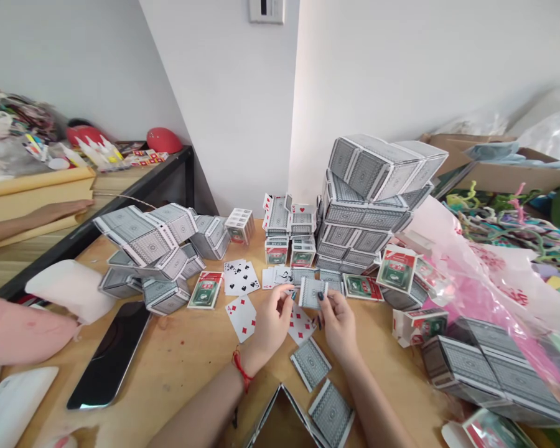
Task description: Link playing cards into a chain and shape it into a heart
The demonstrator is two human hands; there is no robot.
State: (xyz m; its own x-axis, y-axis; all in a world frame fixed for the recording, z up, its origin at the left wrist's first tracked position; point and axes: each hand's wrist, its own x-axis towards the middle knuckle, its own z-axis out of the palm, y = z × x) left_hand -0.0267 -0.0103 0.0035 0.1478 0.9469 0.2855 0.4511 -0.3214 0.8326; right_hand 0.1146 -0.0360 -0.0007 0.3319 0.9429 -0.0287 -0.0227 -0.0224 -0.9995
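Observation:
A grey-backed playing card with bent edges is held above the table. My right hand pinches its right edge between thumb and fingers. Just left of the card, my left hand has thumb and forefinger pressed together; what lies between them is too small to make out. Under the hands is a face-up diamond card. Nearer me lie two grey-backed cards, one flat and one with folded edges. An open form made of cards stands at the bottom edge.
Stacked card-built blocks rise at the right and left. Green-and-red card boxes and face-up cards lie between. A black phone rests at left. Another person's hand is on yellow paper. Pink plastic lies right.

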